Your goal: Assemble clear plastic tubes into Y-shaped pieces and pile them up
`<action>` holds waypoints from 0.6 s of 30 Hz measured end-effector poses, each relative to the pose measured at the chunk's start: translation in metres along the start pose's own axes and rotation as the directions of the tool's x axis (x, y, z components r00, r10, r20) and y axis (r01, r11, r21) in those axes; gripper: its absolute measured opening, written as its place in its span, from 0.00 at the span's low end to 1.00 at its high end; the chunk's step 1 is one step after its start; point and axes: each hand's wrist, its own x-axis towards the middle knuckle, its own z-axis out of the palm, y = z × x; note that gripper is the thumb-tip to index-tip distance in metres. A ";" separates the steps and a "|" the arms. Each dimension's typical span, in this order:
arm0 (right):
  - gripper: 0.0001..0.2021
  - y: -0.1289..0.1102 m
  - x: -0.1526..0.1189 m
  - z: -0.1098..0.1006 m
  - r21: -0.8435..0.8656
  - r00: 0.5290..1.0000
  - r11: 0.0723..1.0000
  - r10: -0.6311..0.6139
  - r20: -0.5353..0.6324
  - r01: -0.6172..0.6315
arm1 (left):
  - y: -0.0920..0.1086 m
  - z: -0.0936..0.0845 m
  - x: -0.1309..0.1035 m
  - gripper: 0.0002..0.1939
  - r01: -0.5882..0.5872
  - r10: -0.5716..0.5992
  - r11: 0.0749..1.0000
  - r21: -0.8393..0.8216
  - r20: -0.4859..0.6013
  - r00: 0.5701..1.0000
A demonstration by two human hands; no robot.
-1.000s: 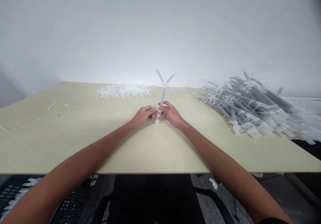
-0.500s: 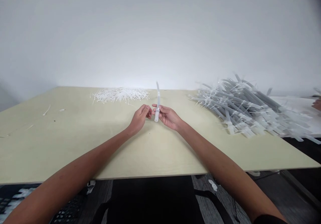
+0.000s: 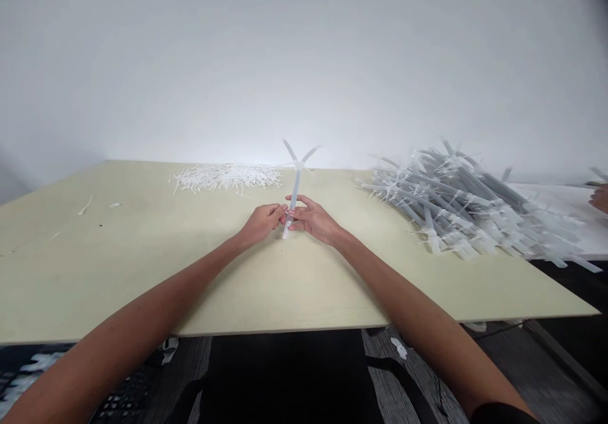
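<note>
Over the middle of the table, my right hand point(image 3: 316, 220) is closed around the lower part of a translucent plastic tube point(image 3: 295, 187). This tube stands nearly upright, tilted slightly, and its far end splits into two thin branches in a Y, with thin white ends sticking out at the fork. A clear, wider end piece shows below my fingers. My left hand point(image 3: 265, 222) is closed in a pinch right against the tube's lower end. What its fingertips grip is too small to make out.
White cable ties point(image 3: 225, 178) lie in a loose pile at the back left. To the right is a large heap of similar tubes point(image 3: 456, 199). A few loose ties point(image 3: 86, 205) lie at the left. Another person's hand point(image 3: 599, 197) shows at the right edge.
The tube has tipped and turned, so its forked end now shows as a Y and its lower end sits further left. My left fingers have come up against it.
</note>
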 end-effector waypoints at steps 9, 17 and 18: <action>0.20 0.006 0.003 -0.004 -0.091 0.997 0.996 -0.011 -0.079 0.004 | 0.002 0.000 -0.004 0.22 -0.138 0.135 0.932 0.335 0.032 0.990; 0.20 0.004 0.001 0.005 -0.187 0.976 0.979 -0.116 -0.186 0.081 | 0.005 0.004 -0.006 0.23 -0.017 0.032 0.987 0.162 -0.089 0.996; 0.20 0.004 0.001 0.005 -0.192 0.974 0.977 -0.131 -0.185 0.095 | 0.004 0.004 -0.005 0.23 0.004 0.007 0.994 0.107 -0.098 0.995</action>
